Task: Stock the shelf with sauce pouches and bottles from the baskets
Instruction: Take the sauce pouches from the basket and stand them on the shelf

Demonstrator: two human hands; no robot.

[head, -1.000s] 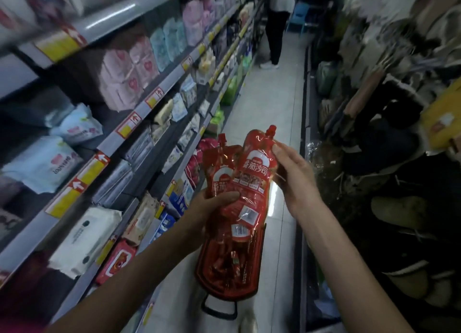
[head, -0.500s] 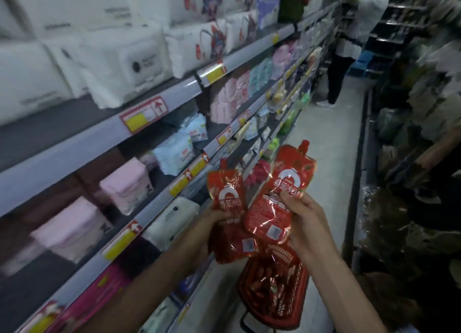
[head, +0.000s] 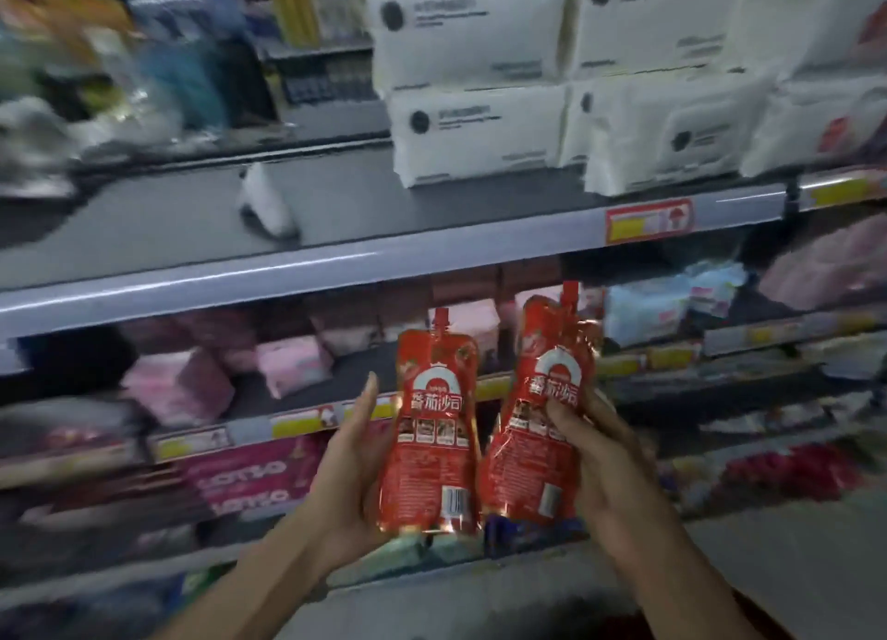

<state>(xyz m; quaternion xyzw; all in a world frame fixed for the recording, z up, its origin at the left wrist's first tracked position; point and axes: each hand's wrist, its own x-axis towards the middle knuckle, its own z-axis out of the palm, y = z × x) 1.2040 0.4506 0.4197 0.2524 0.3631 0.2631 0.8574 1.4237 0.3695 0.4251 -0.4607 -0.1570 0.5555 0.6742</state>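
Observation:
I hold two red sauce pouches upright in front of the shelving. My left hand grips the left pouch from its left side and bottom, thumb up along the edge. My right hand pinches the right pouch with fingers curled over its front. Both pouches have red spouts on top and a white arch label. Above them runs the grey shelf, its left half bare. No basket shows in this view.
White tissue packs fill the upper shelf's right side, and a small white item lies on its bare part. Pink packs and pale blue packs sit on the shelf below. A red price tag marks the shelf edge.
My view swung from the aisle to face the shelves. The pouches, overlapping before, are now apart, one in each hand, raised upright. The red basket left the view.

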